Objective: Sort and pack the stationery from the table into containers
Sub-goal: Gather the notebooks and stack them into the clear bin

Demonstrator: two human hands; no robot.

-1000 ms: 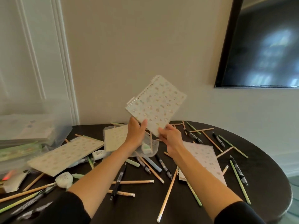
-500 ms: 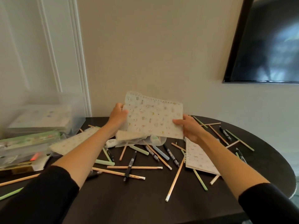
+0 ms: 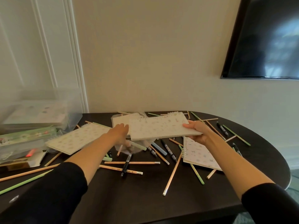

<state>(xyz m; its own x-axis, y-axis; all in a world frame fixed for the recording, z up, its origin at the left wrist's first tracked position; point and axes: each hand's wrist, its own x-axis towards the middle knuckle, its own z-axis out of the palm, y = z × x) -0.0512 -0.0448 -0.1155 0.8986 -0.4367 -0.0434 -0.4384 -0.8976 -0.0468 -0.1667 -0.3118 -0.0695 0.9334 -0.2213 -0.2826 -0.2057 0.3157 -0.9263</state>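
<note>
Notebook (image 3: 161,128) level above tabletop (image 3: 145,199), right edge pinched by right hand (image 3: 196,131). Left hand (image 3: 119,132) at left edge, fingers' grasp unclear.

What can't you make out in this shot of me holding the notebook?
Head view: left hand, fingertips hidden behind the held notebook, grip unclear.
Head view: clear bin contents blurred, cut by the left edge.
Head view: clear pouch mostly covered by the held notebook.

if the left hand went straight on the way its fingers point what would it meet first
Probably the left edge of the notebook that the right hand holds up; depth is unclear.
</note>
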